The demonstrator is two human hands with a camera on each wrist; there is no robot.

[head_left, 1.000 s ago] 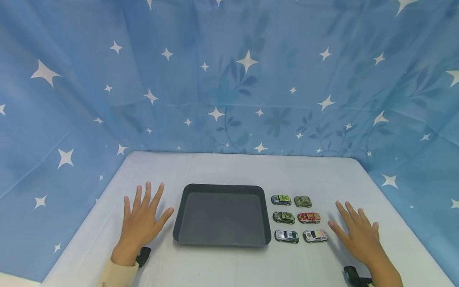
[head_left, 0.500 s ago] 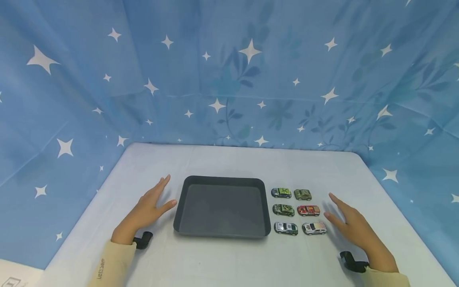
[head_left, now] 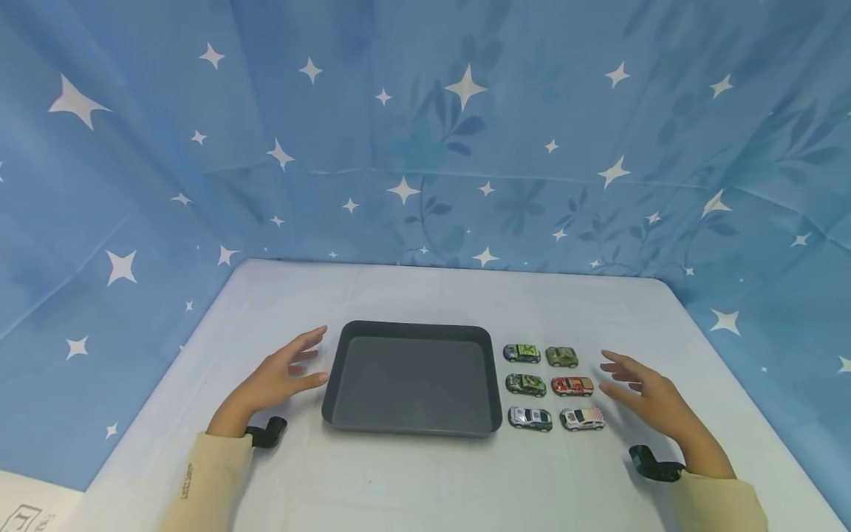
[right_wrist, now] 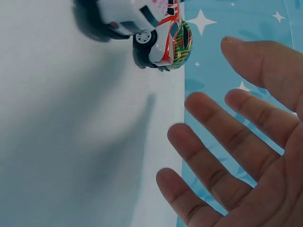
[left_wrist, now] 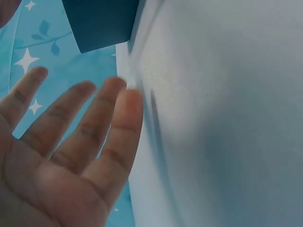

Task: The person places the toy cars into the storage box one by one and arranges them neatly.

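A dark grey rectangular tray (head_left: 412, 432) lies in the middle of the white table. Right of it, toy cars stand in two columns: a blue-and-yellow car (head_left: 521, 353), an olive car (head_left: 562, 357), a green camouflage car (head_left: 526, 385), a red car (head_left: 572, 386), a silver car (head_left: 530, 419) and a white car (head_left: 582, 419). My left hand (head_left: 279, 377) hovers beside the tray's left side, fingers spread and slightly bent, holding nothing. My right hand (head_left: 648, 395) is just right of the cars, fingers relaxed, with nothing in it. The right wrist view shows two cars close by, partly cut off.
A blue curtain (head_left: 372, 148) with white stars hangs behind and beside the table (head_left: 412, 488). A pale printed thing (head_left: 33, 502) shows at the lower left corner. Each wrist carries a black device.
Both hands have turned from palm-down, spread fingers to thumb-up with palms facing inward. The left hand has come nearer the tray. The head view has tilted slightly down.
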